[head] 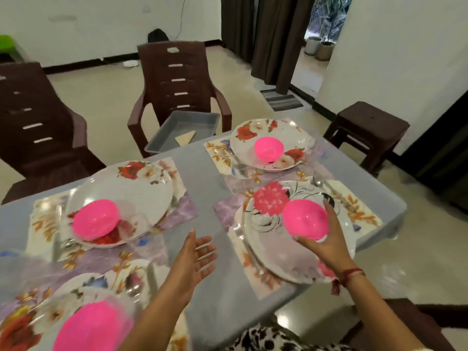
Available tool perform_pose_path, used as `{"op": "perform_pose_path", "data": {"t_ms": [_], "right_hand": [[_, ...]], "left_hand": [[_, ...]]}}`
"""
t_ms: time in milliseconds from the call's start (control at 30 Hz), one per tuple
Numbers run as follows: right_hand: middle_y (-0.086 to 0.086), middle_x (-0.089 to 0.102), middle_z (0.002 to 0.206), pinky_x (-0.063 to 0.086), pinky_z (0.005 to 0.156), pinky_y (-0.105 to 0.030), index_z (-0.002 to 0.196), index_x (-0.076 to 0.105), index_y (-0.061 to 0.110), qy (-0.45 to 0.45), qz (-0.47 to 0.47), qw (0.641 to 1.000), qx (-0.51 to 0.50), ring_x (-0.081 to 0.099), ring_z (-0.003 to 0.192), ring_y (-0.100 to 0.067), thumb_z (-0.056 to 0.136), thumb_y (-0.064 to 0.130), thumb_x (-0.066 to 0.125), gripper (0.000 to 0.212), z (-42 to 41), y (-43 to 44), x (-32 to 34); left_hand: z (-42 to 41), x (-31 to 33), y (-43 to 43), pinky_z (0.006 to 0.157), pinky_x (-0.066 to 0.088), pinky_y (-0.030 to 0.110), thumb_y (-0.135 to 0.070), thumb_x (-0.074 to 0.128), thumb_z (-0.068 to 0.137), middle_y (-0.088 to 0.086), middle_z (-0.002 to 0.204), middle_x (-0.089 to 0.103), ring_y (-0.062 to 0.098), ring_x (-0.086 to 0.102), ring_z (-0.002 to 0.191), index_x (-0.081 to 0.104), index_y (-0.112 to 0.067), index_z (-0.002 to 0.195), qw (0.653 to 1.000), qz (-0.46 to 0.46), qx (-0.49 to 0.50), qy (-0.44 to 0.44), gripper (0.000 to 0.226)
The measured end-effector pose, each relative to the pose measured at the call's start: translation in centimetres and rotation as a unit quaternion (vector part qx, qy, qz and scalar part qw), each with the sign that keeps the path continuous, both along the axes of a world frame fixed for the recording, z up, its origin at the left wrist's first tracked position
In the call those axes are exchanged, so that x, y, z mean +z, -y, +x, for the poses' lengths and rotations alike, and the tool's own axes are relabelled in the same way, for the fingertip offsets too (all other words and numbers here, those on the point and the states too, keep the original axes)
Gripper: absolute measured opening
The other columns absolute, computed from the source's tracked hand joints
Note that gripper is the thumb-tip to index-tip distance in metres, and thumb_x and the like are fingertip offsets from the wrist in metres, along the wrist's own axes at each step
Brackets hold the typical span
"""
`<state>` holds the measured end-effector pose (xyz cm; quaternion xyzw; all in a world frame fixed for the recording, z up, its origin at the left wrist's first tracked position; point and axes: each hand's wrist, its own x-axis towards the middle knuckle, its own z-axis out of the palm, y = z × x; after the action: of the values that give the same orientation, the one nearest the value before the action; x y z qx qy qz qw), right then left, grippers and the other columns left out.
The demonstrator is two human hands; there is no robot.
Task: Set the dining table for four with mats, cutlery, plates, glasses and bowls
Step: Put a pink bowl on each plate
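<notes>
Over the near-right plate [273, 247], the right hand [323, 245] cups a pink bowl [305, 219].

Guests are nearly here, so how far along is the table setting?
Done: four mats, each with a plate, and pink bowls on three plates. In hand: the right hand holds the fourth pink bowl over the near right plate; the left hand is open. Left: no glasses are clearly visible; cutlery is too blurred to confirm.
</notes>
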<state>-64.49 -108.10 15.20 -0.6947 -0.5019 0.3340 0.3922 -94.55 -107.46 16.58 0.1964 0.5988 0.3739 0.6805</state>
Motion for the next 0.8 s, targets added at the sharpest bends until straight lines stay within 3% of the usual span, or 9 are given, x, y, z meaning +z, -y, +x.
{"op": "perform_pose_path", "data": {"t_ms": [67, 133, 200, 333, 433, 500, 600, 800], "right_hand": [[0.005, 0.026, 0.15, 0.033, 0.109, -0.046, 0.147, 0.013, 0.042, 0.0, -0.021, 0.999, 0.025, 0.03, 0.136, -0.021, 0.041, 0.063, 0.083, 0.129, 3.6, -2.6, -1.5], [0.001, 0.03, 0.146, 0.033, 0.105, -0.041, 0.148, 0.013, 0.035, -0.008, -0.042, 0.998, 0.038, 0.032, 0.133, -0.021, 0.051, 0.041, 0.09, 0.124, 6.0, -4.6, -2.5], [0.003, 0.034, 0.139, 0.034, 0.103, -0.041, 0.145, 0.013, 0.038, -0.01, -0.057, 0.996, 0.065, 0.035, 0.126, -0.017, 0.055, 0.031, 0.09, 0.119, 8.2, -6.4, -3.1], [0.013, 0.034, 0.137, 0.039, 0.099, -0.036, 0.146, 0.011, 0.045, -0.023, -0.058, 0.991, 0.122, 0.038, 0.121, -0.011, 0.045, 0.058, 0.084, 0.125, 10.1, -9.1, -3.8], [0.024, 0.028, 0.138, 0.036, 0.101, -0.033, 0.147, 0.006, 0.043, -0.026, -0.053, 0.986, 0.155, 0.034, 0.126, -0.01, 0.049, 0.055, 0.085, 0.127, 10.0, -11.1, -3.8], [0.017, 0.029, 0.141, 0.035, 0.106, -0.041, 0.144, 0.004, 0.044, 0.007, -0.055, 0.984, 0.167, 0.033, 0.131, -0.016, 0.052, 0.053, 0.086, 0.124, 9.5, -12.1, -4.0], [0.001, 0.029, 0.149, 0.036, 0.105, -0.053, 0.148, 0.007, 0.036, 0.065, -0.066, 0.978, 0.185, 0.032, 0.134, -0.026, 0.047, 0.066, 0.08, 0.128, 8.9, -13.2, -4.7], [0.002, 0.025, 0.151, 0.038, 0.104, -0.049, 0.149, 0.006, 0.034, 0.06, -0.051, 0.98, 0.185, 0.027, 0.136, -0.025, 0.041, 0.075, 0.074, 0.133, 8.6, -13.1, -5.1]], "left_hand": [[3.7, -0.3, -1.6, 0.081, 0.048, 0.036, -0.051, 0.032, 0.098, 0.009, 0.106, 0.065, 0.023, 0.061, 0.097, 0.061, -0.015, 0.106, 1.0, -0.014, 0.008, -0.003, 0.047], [6.7, 0.1, -2.8, 0.089, 0.046, 0.038, -0.049, 0.03, 0.099, 0.008, 0.108, 0.065, 0.024, 0.061, 0.102, 0.06, -0.015, 0.108, 1.0, -0.014, 0.006, -0.004, 0.047], [9.3, 0.1, -4.1, 0.088, 0.046, 0.037, -0.05, 0.028, 0.099, 0.009, 0.113, 0.064, 0.024, 0.061, 0.103, 0.058, -0.013, 0.113, 1.0, -0.021, 0.017, -0.01, 0.049], [11.9, 0.4, -5.4, 0.081, 0.046, 0.036, -0.051, 0.028, 0.099, 0.008, 0.111, 0.063, 0.023, 0.061, 0.099, 0.055, -0.012, 0.121, 0.997, -0.034, 0.06, -0.031, 0.052], [12.6, 0.8, -5.4, 0.079, 0.049, 0.035, -0.051, 0.03, 0.098, 0.008, 0.112, 0.064, 0.025, 0.061, 0.101, 0.056, -0.012, 0.118, 0.996, -0.034, 0.069, -0.053, 0.05], [12.6, 0.8, -5.2, 0.077, 0.05, 0.034, -0.048, 0.032, 0.099, 0.009, 0.111, 0.064, 0.024, 0.061, 0.101, 0.058, -0.013, 0.113, 0.995, -0.027, 0.079, -0.062, 0.046], [13.0, 0.8, -5.3, 0.075, 0.049, 0.034, -0.048, 0.033, 0.099, 0.008, 0.111, 0.064, 0.023, 0.061, 0.1, 0.059, -0.015, 0.108, 0.993, -0.031, 0.094, -0.062, 0.043], [13.7, 0.8, -5.3, 0.077, 0.05, 0.035, -0.048, 0.034, 0.098, 0.009, 0.109, 0.065, 0.023, 0.062, 0.096, 0.059, -0.013, 0.111, 0.991, -0.028, 0.118, -0.065, 0.045]]}}
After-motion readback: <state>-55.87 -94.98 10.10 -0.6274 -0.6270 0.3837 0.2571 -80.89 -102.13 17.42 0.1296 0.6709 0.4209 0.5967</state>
